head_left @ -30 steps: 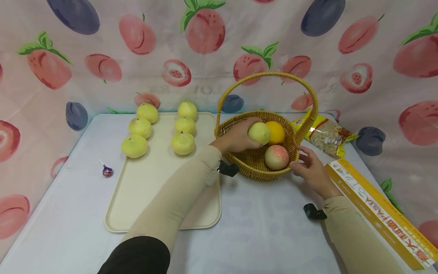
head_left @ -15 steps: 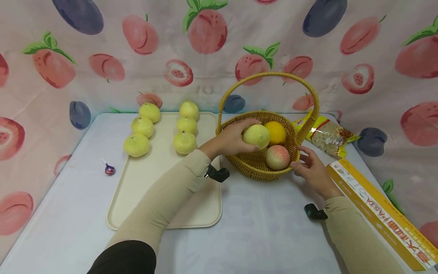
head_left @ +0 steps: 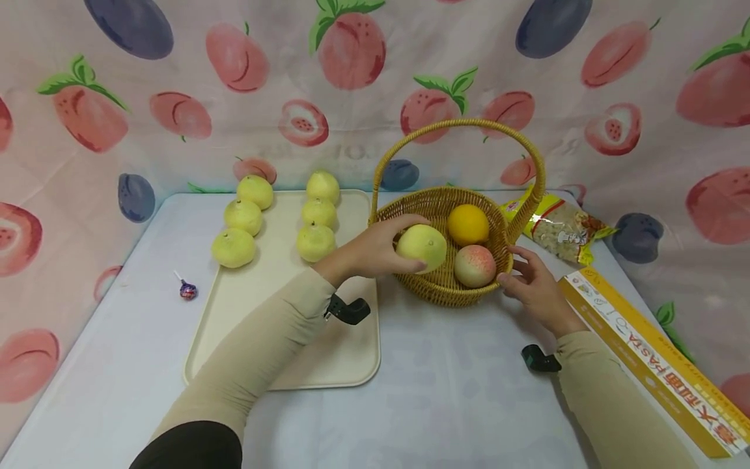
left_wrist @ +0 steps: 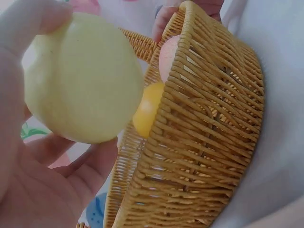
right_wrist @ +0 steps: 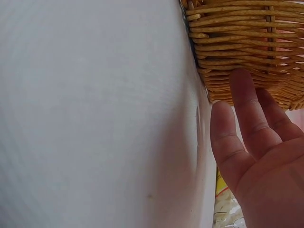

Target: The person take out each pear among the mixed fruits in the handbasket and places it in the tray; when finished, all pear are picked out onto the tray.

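Observation:
My left hand point(head_left: 375, 251) grips a pale yellow-green round fruit point(head_left: 423, 248) between thumb and fingers, at the left rim of the wicker basket point(head_left: 448, 298). In the left wrist view this fruit point(left_wrist: 85, 78) is raised beside the woven wall, fingers curled below it. An orange point(head_left: 468, 225) and a peach point(head_left: 475, 266) lie inside the basket. At the right rim, my right hand point(head_left: 538, 293) holds the basket, thumb on the edge. The right wrist view shows several fingers point(right_wrist: 251, 114) against the basket's outer side.
A beige tray point(head_left: 281, 352) on the left bears several similar pale fruits point(head_left: 316, 243) in two rows. A lollipop point(head_left: 187, 290) lies left of it. Right of the basket are a yellow snack bag point(head_left: 562, 231) and a long pasta box point(head_left: 650, 365). Patterned cloth hangs behind.
My left hand has moved left with the pale fruit, from over the basket's middle to its left rim, uncovering the orange. The right hand has stayed at the rim.

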